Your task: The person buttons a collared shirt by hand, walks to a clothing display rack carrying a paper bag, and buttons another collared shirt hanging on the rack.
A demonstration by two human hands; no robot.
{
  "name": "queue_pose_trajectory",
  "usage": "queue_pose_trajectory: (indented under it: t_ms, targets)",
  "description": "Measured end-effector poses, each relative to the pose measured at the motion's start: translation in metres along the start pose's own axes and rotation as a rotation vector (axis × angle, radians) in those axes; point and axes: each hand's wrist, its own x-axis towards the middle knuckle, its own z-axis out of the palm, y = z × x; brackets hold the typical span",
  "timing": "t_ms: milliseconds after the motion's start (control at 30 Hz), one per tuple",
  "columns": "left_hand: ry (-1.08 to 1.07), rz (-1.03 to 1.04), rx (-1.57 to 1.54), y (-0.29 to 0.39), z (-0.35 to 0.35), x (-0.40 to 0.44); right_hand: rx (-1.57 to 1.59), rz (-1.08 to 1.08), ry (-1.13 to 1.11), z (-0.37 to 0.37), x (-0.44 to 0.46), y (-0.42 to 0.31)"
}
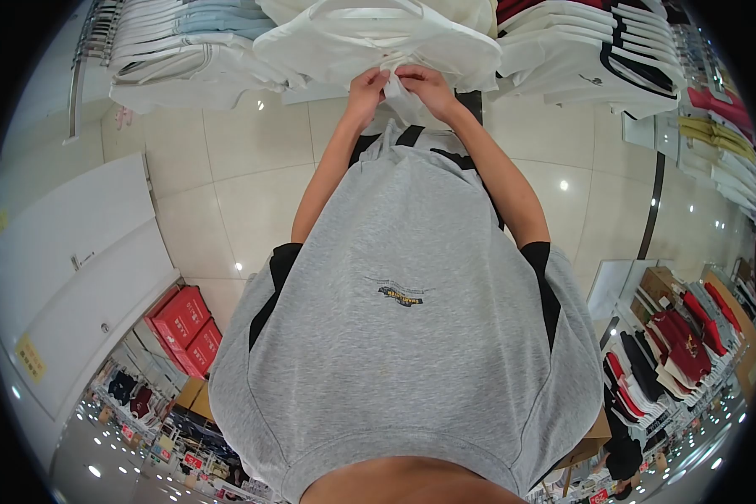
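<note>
A white garment (328, 46) hangs at the front of the rack, facing me at the top centre of the head view. My left hand (367, 92) has its fingers closed on the gathered cloth at the garment's middle. Close beside it, my right hand (428, 87) pinches the same bunched cloth from the other side. Between the two hands a thin white piece of cloth (403, 99) hangs down; whether it is a tie or part of the hem I cannot tell.
Folded-over white and light blue shirts (176, 63) hang on the left, white shirts with dark trim (588, 71) on the right. A white cabinet (84, 252) and red boxes (189, 332) stand at left. More clothes racks (672, 353) are at lower right, above a tiled floor (260, 160).
</note>
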Motion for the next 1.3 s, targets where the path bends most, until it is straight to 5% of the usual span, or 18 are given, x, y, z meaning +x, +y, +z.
queue_pose_trajectory:
  t_ms: [133,333,733,933,1300]
  targets:
    - [-0.007,-0.002,-0.013,0.000,0.000,0.000,-0.127,-0.046,-0.019,0.002,0.002,0.004]
    - [-0.017,-0.033,0.020,0.010,0.004,-0.008,0.020,0.215,-0.013,-0.002,0.007,0.008]
    - [-0.132,-0.059,-0.263,-0.005,0.003,0.005,0.275,0.188,0.027,-0.008,0.007,0.016]
    - [-0.109,0.011,-0.276,0.019,0.011,-0.004,-0.254,0.307,0.153,-0.019,0.007,0.027]
    - [-0.242,-0.007,-0.336,0.051,0.029,-0.024,-0.783,-0.212,0.224,-0.016,0.019,0.046]
